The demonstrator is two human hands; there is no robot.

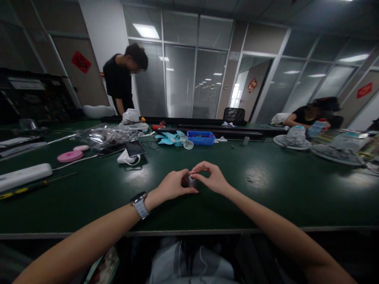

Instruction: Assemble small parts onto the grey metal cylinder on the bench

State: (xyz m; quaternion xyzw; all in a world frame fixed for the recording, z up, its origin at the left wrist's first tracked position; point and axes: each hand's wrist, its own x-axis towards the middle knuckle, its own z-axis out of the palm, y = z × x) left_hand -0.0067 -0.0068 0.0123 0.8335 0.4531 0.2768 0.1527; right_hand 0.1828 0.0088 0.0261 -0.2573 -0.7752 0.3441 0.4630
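Observation:
A small grey metallic cylinder (192, 182) with a paler top stands on the green table just in front of me. My left hand (173, 184) curls around its left side, thumb at the near side, and steadies it. From the right, my right hand (211, 178) reaches over with thumb and index finger closed together at the cylinder's top. Whether a tiny part sits between those fingertips cannot be made out. The cylinder's left side is partly hidden by my left hand.
At the left lie a white power strip (26, 177), a yellow-handled screwdriver (23, 190) and a pink disc (70, 156). Farther back are a blue bin (200, 137), light-blue fan blades (173, 138) and another small cylinder (246, 141). Two people are across the table.

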